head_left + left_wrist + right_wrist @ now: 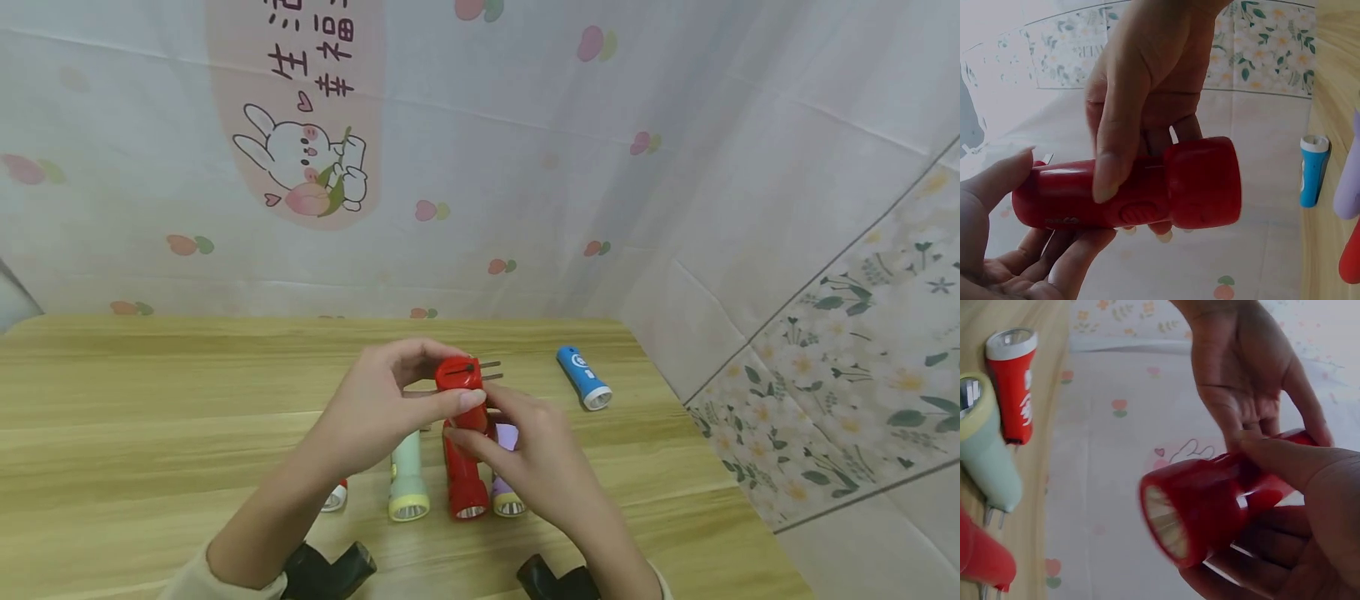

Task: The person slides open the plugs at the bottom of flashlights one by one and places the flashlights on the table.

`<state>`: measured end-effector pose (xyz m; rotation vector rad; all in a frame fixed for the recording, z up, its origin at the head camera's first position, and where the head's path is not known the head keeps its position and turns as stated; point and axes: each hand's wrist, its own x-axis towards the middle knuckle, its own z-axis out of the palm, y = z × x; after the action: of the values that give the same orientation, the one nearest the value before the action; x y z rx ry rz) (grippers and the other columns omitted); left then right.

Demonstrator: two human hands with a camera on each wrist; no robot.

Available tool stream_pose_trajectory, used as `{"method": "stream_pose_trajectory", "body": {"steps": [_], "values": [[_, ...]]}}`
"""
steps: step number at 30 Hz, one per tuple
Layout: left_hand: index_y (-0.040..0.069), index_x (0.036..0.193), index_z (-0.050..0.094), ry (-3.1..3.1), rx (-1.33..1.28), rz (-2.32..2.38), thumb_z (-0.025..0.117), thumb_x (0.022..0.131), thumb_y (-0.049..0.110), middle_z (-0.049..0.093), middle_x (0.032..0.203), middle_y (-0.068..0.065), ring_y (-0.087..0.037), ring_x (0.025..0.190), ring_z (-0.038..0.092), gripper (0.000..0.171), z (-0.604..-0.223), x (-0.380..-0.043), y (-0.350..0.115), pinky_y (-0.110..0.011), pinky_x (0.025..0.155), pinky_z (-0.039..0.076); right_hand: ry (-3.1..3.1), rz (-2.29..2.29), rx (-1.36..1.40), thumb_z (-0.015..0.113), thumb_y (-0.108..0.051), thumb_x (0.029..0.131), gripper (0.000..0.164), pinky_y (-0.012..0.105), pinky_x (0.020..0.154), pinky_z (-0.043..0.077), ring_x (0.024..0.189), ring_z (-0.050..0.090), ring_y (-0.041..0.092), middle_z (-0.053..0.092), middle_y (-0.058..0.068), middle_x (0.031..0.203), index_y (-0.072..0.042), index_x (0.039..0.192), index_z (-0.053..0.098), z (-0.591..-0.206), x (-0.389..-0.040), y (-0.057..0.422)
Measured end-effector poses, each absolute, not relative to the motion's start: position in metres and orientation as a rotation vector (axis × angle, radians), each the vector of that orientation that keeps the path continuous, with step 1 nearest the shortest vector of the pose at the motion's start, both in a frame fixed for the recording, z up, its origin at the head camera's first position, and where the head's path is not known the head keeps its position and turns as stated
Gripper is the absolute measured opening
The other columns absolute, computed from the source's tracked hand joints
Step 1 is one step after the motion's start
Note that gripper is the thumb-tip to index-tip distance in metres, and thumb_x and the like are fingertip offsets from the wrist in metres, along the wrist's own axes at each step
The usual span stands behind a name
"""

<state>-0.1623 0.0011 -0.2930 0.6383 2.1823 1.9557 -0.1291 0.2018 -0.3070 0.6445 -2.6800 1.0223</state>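
Above the table, both hands hold a red flashlight (459, 375). Two metal plug prongs stick out from the side of its tail end in the head view. My left hand (382, 408) grips the tail end, thumb on one side and fingers on the other. My right hand (543, 450) holds the body near the head, its thumb across the barrel in the left wrist view. An oval button shows on the body (1141, 212). The lens (1166, 522) faces down and away from the tail. The right hand's other fingers are partly hidden behind the flashlight.
Below the hands lie a pale green flashlight (408, 479), another red flashlight (462, 475) and a purple flashlight (507, 479). A red-and-white flashlight (1016, 394) lies at their left. Farther right is a blue flashlight (581, 375). A patterned cloth (480, 167) hangs behind the wooden table (150, 400).
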Motion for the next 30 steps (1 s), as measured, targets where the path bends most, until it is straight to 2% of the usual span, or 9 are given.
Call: {"method": "stream_pose_trajectory", "body": {"steps": [4, 6, 7, 10, 15, 19, 22, 26, 30], "values": [[0.019, 0.121, 0.069, 2.198, 0.574, 1.99, 0.079, 0.087, 0.034, 0.074, 0.117, 0.004, -0.018, 0.12, 0.068, 0.038, -0.292, -0.162, 0.006, -0.044, 0.102, 0.055, -2.675, 1.034, 0.546, 0.085, -0.033, 0.082, 0.053, 0.023, 0.086, 0.06, 0.103, 0.071, 0.004, 0.072, -0.014, 0.118, -0.025, 0.13, 0.066, -0.311, -0.124, 0.208], [0.02, 0.12, 0.069, 2.165, 0.548, 2.014, 0.079, 0.087, 0.034, 0.074, 0.116, 0.004, -0.017, 0.117, 0.069, 0.037, -0.291, -0.163, 0.009, -0.044, 0.102, 0.054, -2.66, 1.005, 0.515, 0.088, -0.034, 0.078, 0.059, 0.022, 0.084, 0.06, 0.104, 0.072, 0.006, 0.072, -0.011, 0.119, -0.022, 0.132, 0.066, -0.313, -0.121, 0.212], [0.02, 0.12, 0.069, 2.149, 0.534, 2.02, 0.079, 0.087, 0.035, 0.074, 0.115, 0.003, -0.016, 0.114, 0.07, 0.038, -0.289, -0.163, 0.011, -0.042, 0.098, 0.056, -2.65, 0.99, 0.501, 0.089, -0.034, 0.077, 0.06, 0.022, 0.084, 0.06, 0.102, 0.072, 0.006, 0.073, -0.01, 0.118, -0.021, 0.131, 0.066, -0.314, -0.119, 0.214], [0.021, 0.121, 0.069, 2.062, 0.519, 2.044, 0.079, 0.088, 0.035, 0.074, 0.115, 0.002, -0.016, 0.109, 0.071, 0.037, -0.286, -0.166, 0.021, -0.038, 0.094, 0.057, -2.609, 0.935, 0.454, 0.091, -0.03, 0.075, 0.056, 0.022, 0.081, 0.061, 0.095, 0.073, 0.005, 0.074, -0.008, 0.114, -0.018, 0.124, 0.068, -0.318, -0.115, 0.22], [0.021, 0.125, 0.068, 2.016, 0.527, 1.998, 0.078, 0.088, 0.034, 0.074, 0.117, 0.004, -0.015, 0.11, 0.071, 0.04, -0.287, -0.175, 0.039, -0.041, 0.098, 0.057, -2.563, 0.909, 0.363, 0.091, -0.026, 0.074, 0.05, 0.024, 0.078, 0.062, 0.087, 0.075, 0.006, 0.077, -0.005, 0.107, -0.014, 0.118, 0.071, -0.324, -0.11, 0.231], [0.021, 0.121, 0.071, 2.087, 0.57, 1.87, 0.079, 0.087, 0.038, 0.075, 0.111, 0.005, -0.014, 0.105, 0.071, 0.039, -0.292, -0.183, 0.054, -0.042, 0.096, 0.058, -2.581, 0.926, 0.292, 0.09, -0.027, 0.076, 0.047, 0.023, 0.075, 0.062, 0.084, 0.076, 0.007, 0.078, -0.004, 0.105, -0.014, 0.118, 0.072, -0.328, -0.109, 0.241], [0.018, 0.12, 0.071, 2.103, 0.569, 1.826, 0.079, 0.087, 0.04, 0.074, 0.109, 0.002, -0.016, 0.101, 0.07, 0.04, -0.297, -0.188, 0.066, -0.039, 0.091, 0.059, -2.604, 0.933, 0.236, 0.089, -0.029, 0.077, 0.046, 0.022, 0.074, 0.062, 0.083, 0.076, 0.007, 0.078, -0.004, 0.105, -0.015, 0.118, 0.074, -0.331, -0.107, 0.249], [0.009, 0.125, 0.068, 1.993, 0.464, 1.845, 0.079, 0.087, 0.041, 0.072, 0.113, -0.004, -0.018, 0.097, 0.072, 0.05, -0.305, -0.194, 0.083, -0.038, 0.09, 0.062, -2.64, 0.965, 0.134, 0.087, -0.032, 0.08, 0.041, 0.022, 0.071, 0.061, 0.078, 0.075, 0.005, 0.079, -0.004, 0.098, -0.017, 0.116, 0.075, -0.335, -0.104, 0.258], [0.003, 0.123, 0.068, 1.903, 0.398, 1.816, 0.081, 0.086, 0.039, 0.071, 0.111, -0.009, -0.02, 0.09, 0.074, 0.053, -0.317, -0.197, 0.1, -0.038, 0.088, 0.062, -2.667, 1.009, 0.015, 0.085, -0.034, 0.082, 0.038, 0.021, 0.067, 0.061, 0.075, 0.075, 0.008, 0.079, 0.001, 0.092, -0.013, 0.113, 0.077, -0.339, -0.103, 0.268]]}}
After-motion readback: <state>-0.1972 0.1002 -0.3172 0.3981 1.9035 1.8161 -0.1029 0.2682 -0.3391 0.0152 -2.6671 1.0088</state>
